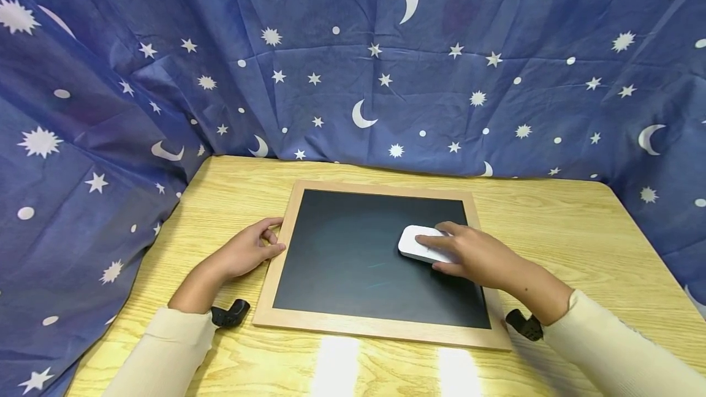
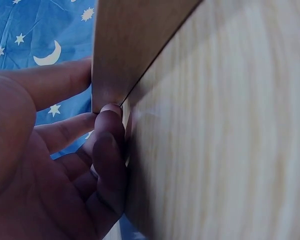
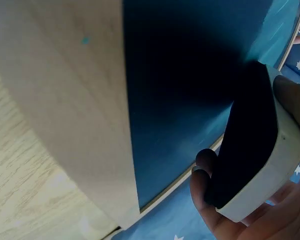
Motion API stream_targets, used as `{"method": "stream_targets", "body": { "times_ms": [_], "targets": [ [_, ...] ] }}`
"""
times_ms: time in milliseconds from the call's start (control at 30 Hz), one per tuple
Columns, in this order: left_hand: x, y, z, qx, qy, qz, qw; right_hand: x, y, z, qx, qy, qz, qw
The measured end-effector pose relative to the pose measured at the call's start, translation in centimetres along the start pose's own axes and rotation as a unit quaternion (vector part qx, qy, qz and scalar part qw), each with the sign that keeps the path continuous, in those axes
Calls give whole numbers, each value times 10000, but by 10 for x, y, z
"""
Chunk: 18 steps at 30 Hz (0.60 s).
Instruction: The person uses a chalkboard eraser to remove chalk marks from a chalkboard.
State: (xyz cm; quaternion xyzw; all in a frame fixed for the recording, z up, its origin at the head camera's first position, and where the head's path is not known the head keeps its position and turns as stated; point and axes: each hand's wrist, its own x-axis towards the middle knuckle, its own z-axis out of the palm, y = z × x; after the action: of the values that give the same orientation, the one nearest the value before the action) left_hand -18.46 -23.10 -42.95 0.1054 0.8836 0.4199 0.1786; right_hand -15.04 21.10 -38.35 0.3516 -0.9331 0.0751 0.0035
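The right hand [image 1: 477, 253] holds the white eraser [image 1: 416, 242] between thumb and fingers, at the right part of the black board [image 1: 342, 225], and the eraser's dark underside is turned to the board. The left hand [image 1: 248, 251] touches the left edge of the wooden frame [image 1: 380, 326] with thumb and bent fingers; from these angles I cannot tell if it really pinches it. Some faint chalk lines [image 1: 379, 285] lie left of the right hand. The board lies on the table [image 1: 551, 213], before a blue curtain [image 1: 336, 78] with moons and stars.
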Motion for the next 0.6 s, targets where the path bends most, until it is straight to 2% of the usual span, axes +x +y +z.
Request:
{"method": "stream_targets", "body": {
  "times_ms": [300, 600],
  "targets": [
    [-2, -1, -2, 13, 35, 28, 10000, 20, -9, 2, -130, -69, -196, 9997],
    [0, -2, -1, 43, 77, 64, 9999, 56, -32, 10, -184, -180, -345, 9991]
  ]
}}
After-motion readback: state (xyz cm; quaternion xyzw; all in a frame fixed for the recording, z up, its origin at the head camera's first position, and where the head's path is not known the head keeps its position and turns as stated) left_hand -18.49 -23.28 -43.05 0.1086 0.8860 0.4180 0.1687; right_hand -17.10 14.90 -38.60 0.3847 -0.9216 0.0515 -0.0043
